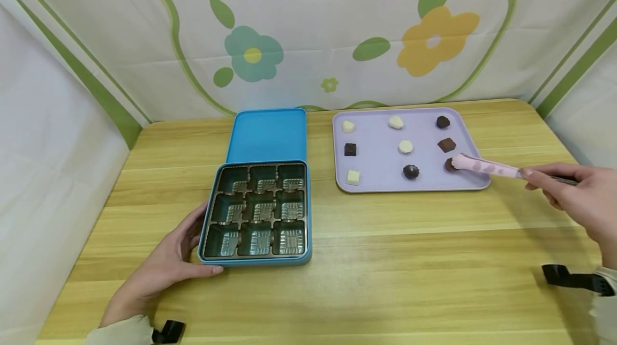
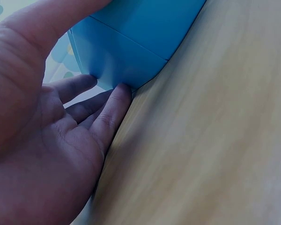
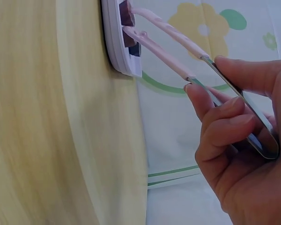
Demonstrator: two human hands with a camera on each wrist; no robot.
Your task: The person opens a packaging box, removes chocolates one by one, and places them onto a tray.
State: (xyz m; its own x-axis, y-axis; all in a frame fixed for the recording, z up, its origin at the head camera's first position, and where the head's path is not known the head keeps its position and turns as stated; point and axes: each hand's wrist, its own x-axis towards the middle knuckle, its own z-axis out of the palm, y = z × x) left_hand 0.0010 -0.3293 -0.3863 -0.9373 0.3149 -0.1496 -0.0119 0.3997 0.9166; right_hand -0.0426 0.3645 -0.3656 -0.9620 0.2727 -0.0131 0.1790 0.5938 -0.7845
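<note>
My right hand (image 1: pixel 573 189) holds metal tongs (image 3: pixel 243 101) with pink tips. In the right wrist view the tips stand apart at the brown chocolate (image 1: pixel 449 165), which rests at the front right of the lilac tray (image 1: pixel 376 168). My left hand (image 1: pixel 168 259) is at the front left corner of the blue tin (image 1: pixel 310 216), thumb along the front and fingers against the left side; the left wrist view shows these fingertips (image 2: pixel 122 91) at its lower edge. Inside the tin is a dark insert (image 1: pixel 260 199) whose square compartments are bare.
The tin's lid (image 1: pixel 267 136) lies open toward the back. Several chocolates are spread over the tray, among them a white square (image 1: pixel 353 177), a dark round one (image 1: pixel 411 171) and a brown square (image 1: pixel 446 144). Behind the wooden table (image 1: pixel 385 270) hangs a flowered cloth (image 1: pixel 299 23).
</note>
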